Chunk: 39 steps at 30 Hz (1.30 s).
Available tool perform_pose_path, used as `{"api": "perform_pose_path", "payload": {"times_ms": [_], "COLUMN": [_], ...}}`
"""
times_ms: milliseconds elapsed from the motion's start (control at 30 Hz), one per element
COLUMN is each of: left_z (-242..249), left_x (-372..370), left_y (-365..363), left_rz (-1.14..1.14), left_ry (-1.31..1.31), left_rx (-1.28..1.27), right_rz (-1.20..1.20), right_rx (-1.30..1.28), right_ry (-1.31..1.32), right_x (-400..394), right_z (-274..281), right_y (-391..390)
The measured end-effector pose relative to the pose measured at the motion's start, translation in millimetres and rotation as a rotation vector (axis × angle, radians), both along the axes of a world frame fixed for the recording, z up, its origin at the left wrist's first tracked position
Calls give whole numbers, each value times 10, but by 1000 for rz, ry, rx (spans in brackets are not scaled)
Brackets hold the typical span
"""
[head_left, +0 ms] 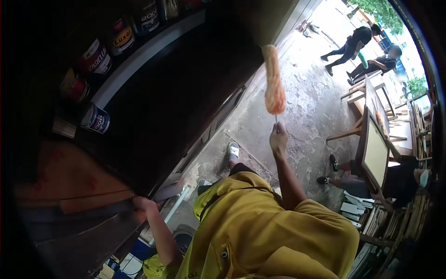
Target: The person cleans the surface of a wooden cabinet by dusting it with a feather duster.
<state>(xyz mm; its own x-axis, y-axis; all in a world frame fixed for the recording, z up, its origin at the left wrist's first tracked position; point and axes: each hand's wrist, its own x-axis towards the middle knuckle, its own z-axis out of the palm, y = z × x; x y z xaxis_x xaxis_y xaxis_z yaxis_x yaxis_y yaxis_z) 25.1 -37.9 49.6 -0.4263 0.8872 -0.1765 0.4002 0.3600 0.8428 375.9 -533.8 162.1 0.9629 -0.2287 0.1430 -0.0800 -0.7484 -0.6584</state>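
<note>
My right hand (pixel 278 138) is closed round the thin handle of an orange fluffy duster (pixel 275 93). The duster's long head points away from me, and its far end reaches the pale upper edge of a dark cabinet (pixel 186 97). My left hand (pixel 145 204) rests at the cabinet's near lower edge, with its fingers curled over a brown board (pixel 95 200). Along a shelf (pixel 153 44) inside the cabinet stand several paint cans, among them a yellow-labelled can (pixel 122 38), a red and white can (pixel 96 59) and a blue and white can (pixel 96 119).
At right, a person holds a wooden-framed table (pixel 375 153) tilted on its side. Stacked wood strips (pixel 378 221) lie below it. Two other people (pixel 355 44) are farther off, outside on the worn concrete floor (pixel 302 111). A pale pipe (pixel 178 204) runs near my left forearm.
</note>
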Motion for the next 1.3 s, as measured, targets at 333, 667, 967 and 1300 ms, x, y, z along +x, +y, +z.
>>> {"api": "perform_pose_path", "payload": {"times_ms": [333,667,967,1300], "left_z": [-1420,358,974,-1033], "left_x": [-907,6,206,-953], "left_y": [849,158,-501,569], "left_rz": [-545,-164,176,-396], "left_ry": [-182,-361,-554,-204], "left_rx": [113,-197,-343,193], "right_rz": [387,81,327,1052], "right_rx": [-179,-14,-138,38], "right_ry": [-101,90,-5,123], "right_x": [249,1347,2599,1384], "right_z": [386,834,766,766], "right_y": [424,301,847,1566]}}
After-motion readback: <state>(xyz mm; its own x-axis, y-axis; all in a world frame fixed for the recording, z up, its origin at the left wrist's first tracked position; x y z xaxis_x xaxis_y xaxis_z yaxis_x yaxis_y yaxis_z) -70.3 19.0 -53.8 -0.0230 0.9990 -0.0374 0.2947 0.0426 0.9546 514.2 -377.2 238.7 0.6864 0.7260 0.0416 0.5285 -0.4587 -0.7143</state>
